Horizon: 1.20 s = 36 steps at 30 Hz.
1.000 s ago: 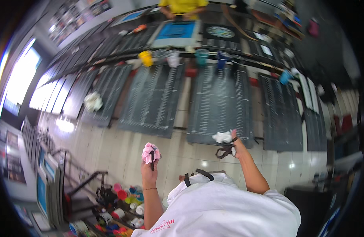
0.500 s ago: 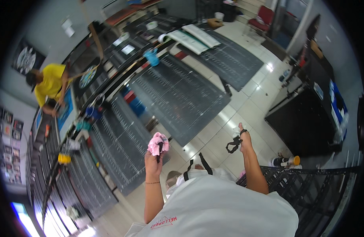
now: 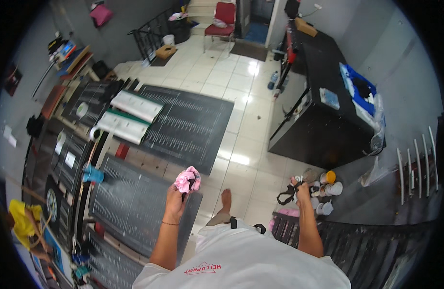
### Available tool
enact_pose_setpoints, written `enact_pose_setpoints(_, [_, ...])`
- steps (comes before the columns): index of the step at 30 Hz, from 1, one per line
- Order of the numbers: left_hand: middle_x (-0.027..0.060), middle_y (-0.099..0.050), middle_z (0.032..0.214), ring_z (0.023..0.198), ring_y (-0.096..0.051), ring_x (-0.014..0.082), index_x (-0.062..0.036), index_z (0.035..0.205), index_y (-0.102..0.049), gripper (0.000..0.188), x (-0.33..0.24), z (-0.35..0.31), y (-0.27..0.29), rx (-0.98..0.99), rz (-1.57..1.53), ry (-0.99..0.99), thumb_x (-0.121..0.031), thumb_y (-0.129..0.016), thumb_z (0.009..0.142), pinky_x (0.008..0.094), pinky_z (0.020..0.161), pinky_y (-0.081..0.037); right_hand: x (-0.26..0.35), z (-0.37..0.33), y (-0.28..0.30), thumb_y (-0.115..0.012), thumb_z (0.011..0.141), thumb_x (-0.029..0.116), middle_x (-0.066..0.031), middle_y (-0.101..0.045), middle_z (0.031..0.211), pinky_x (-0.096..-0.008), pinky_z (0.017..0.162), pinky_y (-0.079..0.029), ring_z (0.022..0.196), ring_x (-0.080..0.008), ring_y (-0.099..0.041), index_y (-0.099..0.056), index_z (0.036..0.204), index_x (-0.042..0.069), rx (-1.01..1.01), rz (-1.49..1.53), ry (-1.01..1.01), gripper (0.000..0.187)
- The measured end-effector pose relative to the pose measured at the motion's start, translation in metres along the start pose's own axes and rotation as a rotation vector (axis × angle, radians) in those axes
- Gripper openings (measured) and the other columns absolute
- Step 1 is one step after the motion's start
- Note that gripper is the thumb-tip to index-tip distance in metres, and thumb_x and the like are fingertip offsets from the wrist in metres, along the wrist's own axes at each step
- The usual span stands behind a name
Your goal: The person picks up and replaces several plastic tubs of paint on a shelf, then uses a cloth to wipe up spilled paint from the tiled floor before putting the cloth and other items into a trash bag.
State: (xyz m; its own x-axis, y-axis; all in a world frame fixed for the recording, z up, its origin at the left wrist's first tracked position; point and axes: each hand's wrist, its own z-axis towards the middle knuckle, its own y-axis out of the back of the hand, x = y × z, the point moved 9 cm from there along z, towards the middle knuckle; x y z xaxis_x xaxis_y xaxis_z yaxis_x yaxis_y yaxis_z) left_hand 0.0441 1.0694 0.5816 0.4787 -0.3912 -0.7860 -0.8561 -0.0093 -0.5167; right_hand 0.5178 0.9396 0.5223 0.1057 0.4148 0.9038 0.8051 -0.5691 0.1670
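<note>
My left hand (image 3: 174,201) is raised in front of me, its fingers closed round a crumpled pink cloth (image 3: 188,178) with a dark piece against it. Out to the right, my right hand (image 3: 303,191) is closed on a black strap (image 3: 285,195), which hangs in a loop from the fingers. A bit of white shows beside that hand, too small to name. The cloth is above the near corner of a dark printing board (image 3: 140,202).
A black counter (image 3: 323,120) stands at the right, with jars (image 3: 331,188) on the floor near it. More boards (image 3: 183,125) extend at the left. A slatted black rack (image 3: 347,241) is close on my right. A person in yellow (image 3: 24,221) works far left. A red chair (image 3: 221,21) stands ahead.
My view has swung right, so the boards and the other person sit further left and the counter shows more fully. My bare foot has come into view. Both hands keep their holds.
</note>
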Motion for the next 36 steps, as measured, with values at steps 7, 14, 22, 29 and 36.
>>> enact_pose_setpoints(7, [0.005,-0.063,0.11,0.097,-0.06,0.0134,0.0011,0.116,-0.06,0.037,0.009,0.218,-0.182,0.352,0.168,0.017,-0.017,-0.056,0.083,0.0301,0.089,-0.049,0.051,0.102,-0.003,-0.047,0.09,0.057,0.0035,-0.037,0.05,-0.0265,0.042,-0.028,0.043,-0.0097,-0.037,-0.038,0.058,0.017,-0.118,0.265,-0.124,0.052])
enact_pose_setpoints(14, [0.0058,-0.064,0.101,0.089,-0.061,0.0115,0.0012,0.112,-0.06,0.029,0.042,0.391,-0.303,0.373,0.158,0.096,-0.011,-0.056,0.086,0.0271,0.078,-0.052,0.109,0.268,-0.079,-0.046,0.089,0.06,0.0036,-0.035,0.048,-0.0257,0.04,-0.029,0.04,-0.0109,-0.036,-0.038,0.058,0.017,-0.014,0.469,-0.297,0.054])
enact_pose_setpoints(22, [0.0082,-0.06,0.114,0.1,-0.06,0.0154,0.0007,0.12,-0.054,0.038,-0.016,0.544,-0.244,-0.026,0.104,-0.007,-0.018,-0.057,0.087,0.0299,0.085,-0.05,0.266,0.53,-0.254,-0.048,0.091,0.03,0.0017,-0.045,0.057,-0.0257,0.042,-0.03,0.048,-0.0105,-0.041,-0.06,0.089,0.009,0.361,0.118,-0.219,0.024])
enact_pose_setpoints(29, [0.0081,-0.06,0.11,0.098,-0.059,0.0185,0.0008,0.118,-0.053,0.031,-0.044,0.699,-0.165,-0.408,-0.146,-0.089,-0.009,-0.052,0.088,0.0318,0.083,-0.051,0.336,0.742,-0.344,-0.053,0.091,0.034,-0.0054,-0.057,0.065,-0.0309,0.054,-0.041,0.058,-0.0164,-0.052,-0.067,0.099,0.0,0.325,-0.496,0.108,0.037])
enact_pose_setpoints(36, [0.0102,-0.059,0.112,0.099,-0.06,0.0196,0.003,0.119,-0.052,0.032,-0.148,0.961,-0.206,-0.317,-0.109,-0.074,-0.005,-0.049,0.088,0.0311,0.082,-0.053,0.233,0.956,-0.207,-0.052,0.09,0.024,-0.0233,-0.064,0.099,-0.0414,0.078,-0.048,0.093,-0.0359,-0.062,-0.063,0.102,-0.006,-0.022,-0.934,-0.144,0.034])
